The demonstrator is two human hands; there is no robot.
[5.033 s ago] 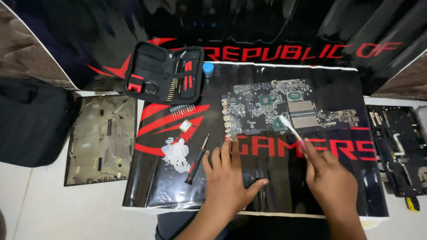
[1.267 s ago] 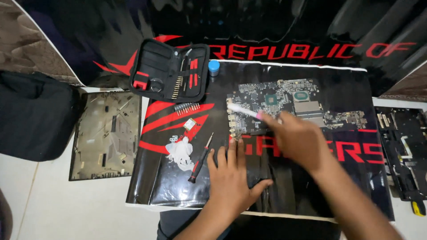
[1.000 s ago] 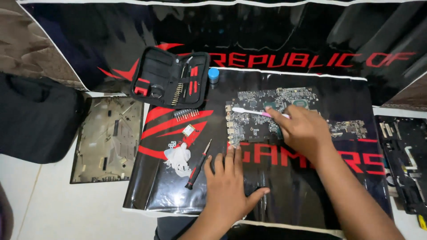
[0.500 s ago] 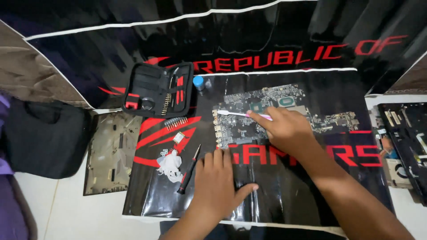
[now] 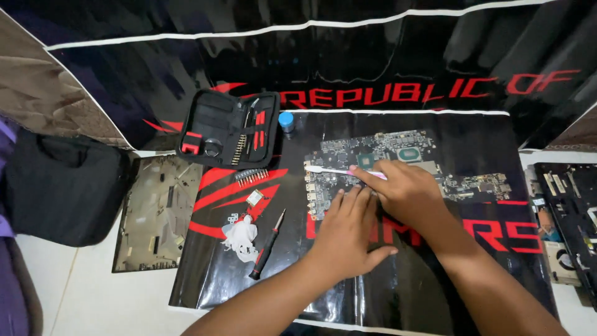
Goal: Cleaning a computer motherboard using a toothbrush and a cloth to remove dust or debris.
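A bare laptop motherboard (image 5: 398, 158) lies on a black and red mat (image 5: 435, 261). My right hand (image 5: 407, 190) holds a pink and white toothbrush (image 5: 329, 170), whose bristle head rests over the board's left edge. My left hand (image 5: 348, 233) lies flat with fingers spread, pressing on the board's lower left part just beside the right hand.
An open black tool case (image 5: 227, 127) sits at the mat's upper left, with a small blue-capped bottle (image 5: 286, 121) beside it. A red-handled screwdriver (image 5: 267, 244), a bit strip (image 5: 252, 177) and a crumpled white tissue (image 5: 241, 233) lie left. A laptop bottom cover (image 5: 155, 211), black bag (image 5: 59, 186) and laptop chassis (image 5: 569, 205) flank the mat.
My right hand has carried the toothbrush from the board's right side to its left edge. My left hand has moved up onto the board's lower left. The camera view has shifted.
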